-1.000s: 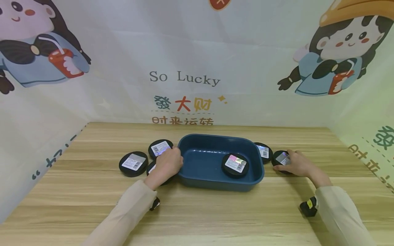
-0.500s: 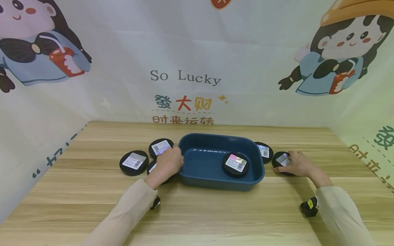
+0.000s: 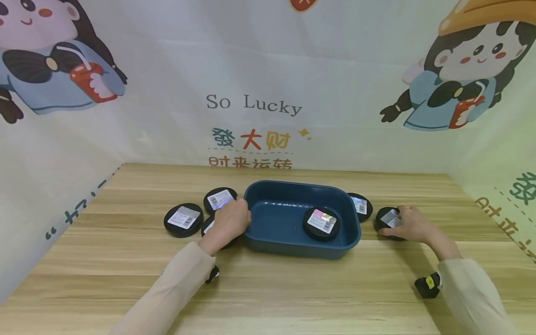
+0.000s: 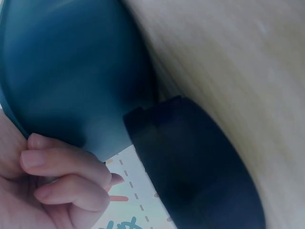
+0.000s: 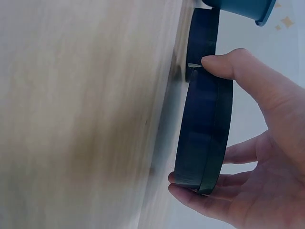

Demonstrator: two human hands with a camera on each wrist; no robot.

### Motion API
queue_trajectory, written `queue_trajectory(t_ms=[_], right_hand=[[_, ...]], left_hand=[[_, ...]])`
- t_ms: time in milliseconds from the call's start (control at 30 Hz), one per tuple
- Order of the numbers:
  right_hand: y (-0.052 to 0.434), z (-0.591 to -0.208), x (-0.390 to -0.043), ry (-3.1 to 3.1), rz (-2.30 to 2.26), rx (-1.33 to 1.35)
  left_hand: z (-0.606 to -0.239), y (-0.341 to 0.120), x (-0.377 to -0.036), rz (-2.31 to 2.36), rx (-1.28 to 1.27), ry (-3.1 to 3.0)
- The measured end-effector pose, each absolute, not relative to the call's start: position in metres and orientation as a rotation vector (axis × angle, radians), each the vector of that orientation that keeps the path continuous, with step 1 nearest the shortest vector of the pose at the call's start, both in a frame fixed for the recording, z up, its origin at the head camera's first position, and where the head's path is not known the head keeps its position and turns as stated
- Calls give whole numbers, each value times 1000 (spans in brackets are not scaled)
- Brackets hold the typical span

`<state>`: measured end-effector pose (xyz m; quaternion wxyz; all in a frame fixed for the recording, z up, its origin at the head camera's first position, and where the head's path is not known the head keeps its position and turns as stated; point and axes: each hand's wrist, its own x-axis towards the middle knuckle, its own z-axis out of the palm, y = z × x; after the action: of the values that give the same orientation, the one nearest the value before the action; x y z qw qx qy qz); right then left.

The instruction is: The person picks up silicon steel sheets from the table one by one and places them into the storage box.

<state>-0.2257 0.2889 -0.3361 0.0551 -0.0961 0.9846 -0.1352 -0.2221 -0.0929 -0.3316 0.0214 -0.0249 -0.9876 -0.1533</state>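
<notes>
1. Hands first: the right hand grips a black round tin at the right side of the wooden table, thumb on one edge and fingers curled under the opposite edge, as the right wrist view shows.
2. That tin sits on the table or is barely lifted; I cannot tell which. It lies well to the right of the blue tray.
3. The left hand rests against the tray's left rim with fingers curled at the edge; whether it truly grips the rim cannot be told.
4. Under that hand lies another black tin, partly hidden.
5. One labelled tin lies inside the tray, at its right end.
6. Two more tins lie left of the tray, and one just beside its right rim.
</notes>
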Motion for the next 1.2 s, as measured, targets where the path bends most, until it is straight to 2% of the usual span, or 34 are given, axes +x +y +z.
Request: queue_trajectory(t_ms=[467,1200], right_hand=[[290,-325,-212,3067,-452,-373],[253,-296,-203,3140,-464,-494]], left_hand=[[-329,-92,-223,-474,-76,-3070],[-330,-93,-222,-463,-103,-3059]])
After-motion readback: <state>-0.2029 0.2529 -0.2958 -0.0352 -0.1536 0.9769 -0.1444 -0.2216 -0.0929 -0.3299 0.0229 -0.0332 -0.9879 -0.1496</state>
